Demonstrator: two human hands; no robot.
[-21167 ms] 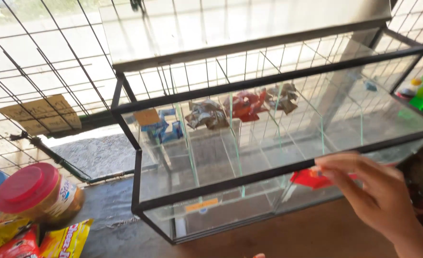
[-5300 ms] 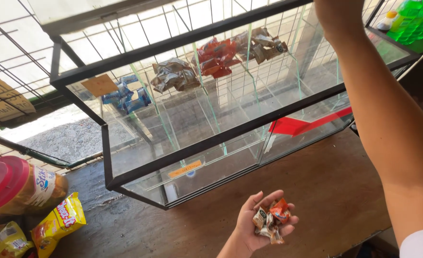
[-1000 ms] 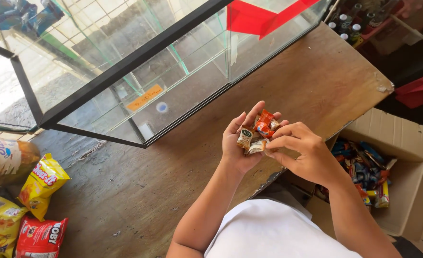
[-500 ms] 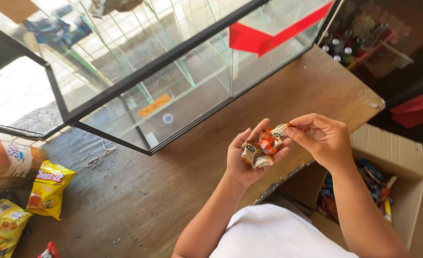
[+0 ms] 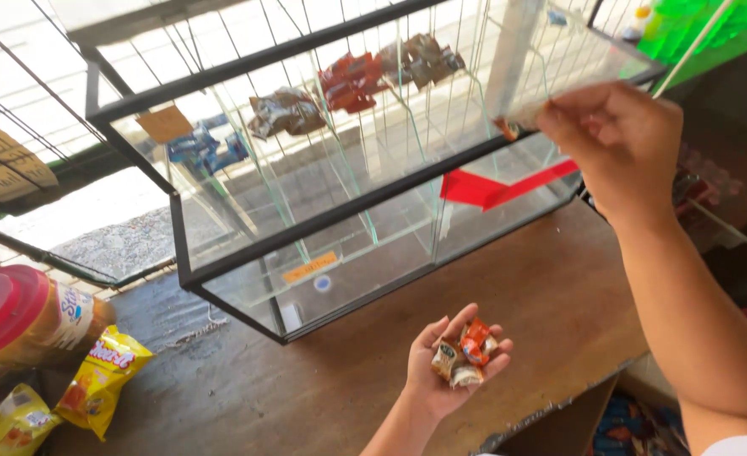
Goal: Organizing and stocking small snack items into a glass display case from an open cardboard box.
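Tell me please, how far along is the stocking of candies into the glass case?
Done: four back compartments of the glass case hold packets. In hand: the right hand holds one candy over the case. Left: a small pile of candies in the left hand.

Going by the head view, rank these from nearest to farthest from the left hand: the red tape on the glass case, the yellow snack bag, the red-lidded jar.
From the left hand, which cups small wrapped candies:
1. Red tape, up and to the right on the glass case front.
2. Yellow snack bag, far to the left on the wooden counter.
3. Red-lidded jar, farther left still, at the picture's edge.
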